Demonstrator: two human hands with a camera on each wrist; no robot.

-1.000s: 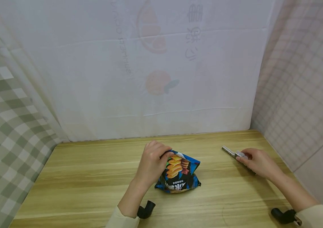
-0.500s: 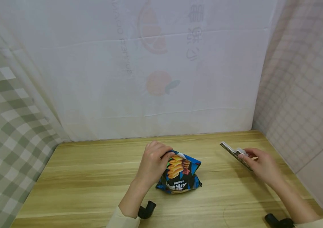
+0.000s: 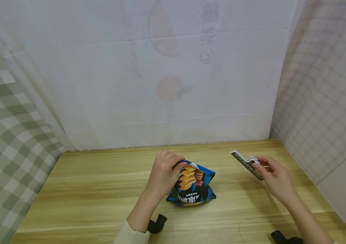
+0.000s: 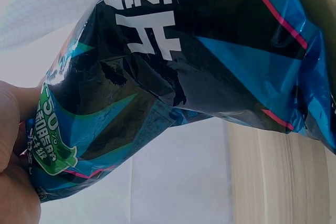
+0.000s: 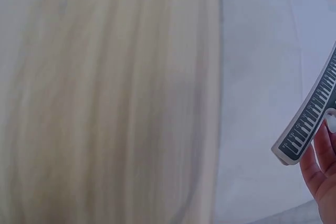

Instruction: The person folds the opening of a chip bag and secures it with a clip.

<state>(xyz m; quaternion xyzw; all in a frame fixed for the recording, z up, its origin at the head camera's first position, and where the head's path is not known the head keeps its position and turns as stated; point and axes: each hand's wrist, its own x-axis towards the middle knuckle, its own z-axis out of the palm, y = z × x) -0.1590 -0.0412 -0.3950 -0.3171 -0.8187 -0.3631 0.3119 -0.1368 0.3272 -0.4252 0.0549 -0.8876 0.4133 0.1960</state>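
Note:
My left hand [image 3: 167, 173] pinches the folded top edge of a blue and black snack bag [image 3: 195, 189], which stands on the table with its printing upside down in the head view. In the left wrist view the bag [image 4: 199, 66] fills much of the frame, and its upper corner is between my thumb and fingers. Off to the right, my right hand [image 3: 273, 176] grips a long white clip [image 3: 246, 163] by its middle, above the tabletop. A dark piano-key print runs along the clip [image 5: 310, 116] in the right wrist view.
The wood-grain table [image 3: 99, 189] ends at a white cloth [image 3: 124, 101] behind. Checked cloths hang on the left [image 3: 5, 135] and right [image 3: 319, 101]. A black wrist mount [image 3: 157, 224] sits by my left wrist, another [image 3: 285, 237] by my right.
My right hand has lifted the clip off the table and carried it a little to the left. My left hand and the bag have stayed in place.

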